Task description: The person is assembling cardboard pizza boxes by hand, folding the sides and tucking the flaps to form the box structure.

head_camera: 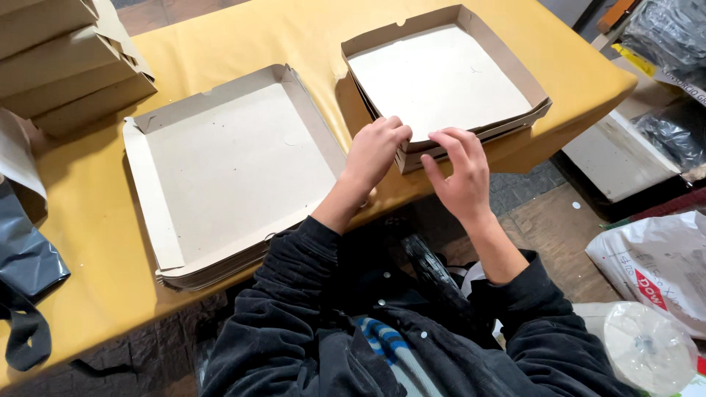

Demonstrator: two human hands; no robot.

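A shallow square cardboard box tray point(448, 29) lies on a stack of similar trays at the right of the yellow table point(294, 29). My left hand point(375, 151) grips the near edge of that top tray, fingers curled over the rim. My right hand point(460, 173) pinches the same near wall just to the right, thumb below and fingers on top. A second stack of flat, part-folded cardboard trays point(228, 169) sits to the left, untouched.
Folded closed cardboard boxes point(66, 66) are piled at the table's far left corner. A black bag point(26, 257) lies on the left edge. On the floor at right are white plastic bags point(654, 265), a clear tape roll point(647, 345) and a white panel point(618, 154).
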